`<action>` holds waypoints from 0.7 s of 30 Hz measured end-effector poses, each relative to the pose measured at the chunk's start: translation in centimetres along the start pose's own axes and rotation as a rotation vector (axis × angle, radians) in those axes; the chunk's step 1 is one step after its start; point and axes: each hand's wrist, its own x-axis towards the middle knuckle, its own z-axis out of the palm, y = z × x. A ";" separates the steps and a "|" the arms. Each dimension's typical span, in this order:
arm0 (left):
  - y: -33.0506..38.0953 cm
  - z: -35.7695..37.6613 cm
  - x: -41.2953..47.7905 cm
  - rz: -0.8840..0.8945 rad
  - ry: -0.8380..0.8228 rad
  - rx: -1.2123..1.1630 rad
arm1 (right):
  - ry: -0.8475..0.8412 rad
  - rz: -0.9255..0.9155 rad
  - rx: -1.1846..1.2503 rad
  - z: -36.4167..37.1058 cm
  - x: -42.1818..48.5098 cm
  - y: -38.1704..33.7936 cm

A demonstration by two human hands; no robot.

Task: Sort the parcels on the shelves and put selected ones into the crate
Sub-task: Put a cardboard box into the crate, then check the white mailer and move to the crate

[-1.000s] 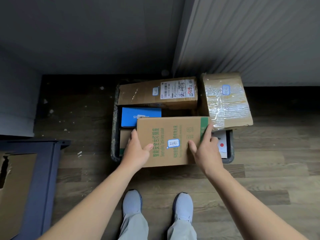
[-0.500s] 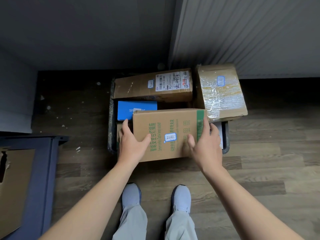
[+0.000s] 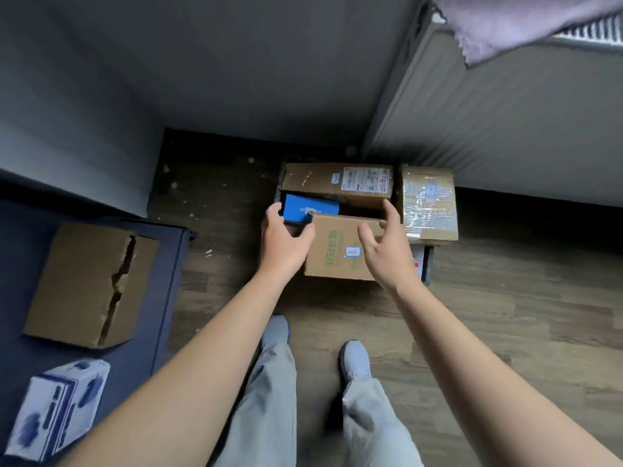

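Nearest, grey trousers point(image 3: 266, 399) and grey shoes point(image 3: 354, 360) are seen on a wood floor point(image 3: 505, 315). At lower left a white-and-blue box point(image 3: 57, 409) is set on a dark blue shelf point(image 3: 161, 298), with a torn cardboard box point(image 3: 91, 284) just beyond it on the same surface. Both bare forearms are stretched forward over the floor towards the crate point(image 3: 427, 264), of which only a dark strip of rim is exposed at the right. The left hand point(image 3: 285, 242) is held open with fingers relaxed, its thumb lying at the left edge of a green-printed box point(image 3: 337, 251); nothing is gripped, and whether contact is made cannot be told. The right hand point(image 3: 391, 254) is spread wide over the right part of the same box, fingers apart and lightly bent, nothing held. The green-printed box is laid flat across the near side of the crate, on top of other parcels, a small blue-edged sticker point(image 3: 352, 252) showing between the hands. Just behind it a blue parcel point(image 3: 310, 208) is lodged lower in the crate. A long box point(image 3: 320, 183) with a white label is laid along the far side. A taped box point(image 3: 429, 203) is perched at the right end, overhanging the rim. Beyond, a radiator point(image 3: 505, 129) is fixed to the wall, with a purple cloth point(image 3: 522, 21) draped over its top.
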 end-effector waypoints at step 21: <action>-1.7 -21.1 -44.9 -0.038 0.966 -0.661 | -0.939 -0.782 -0.051 0.4 -37.6 -19.2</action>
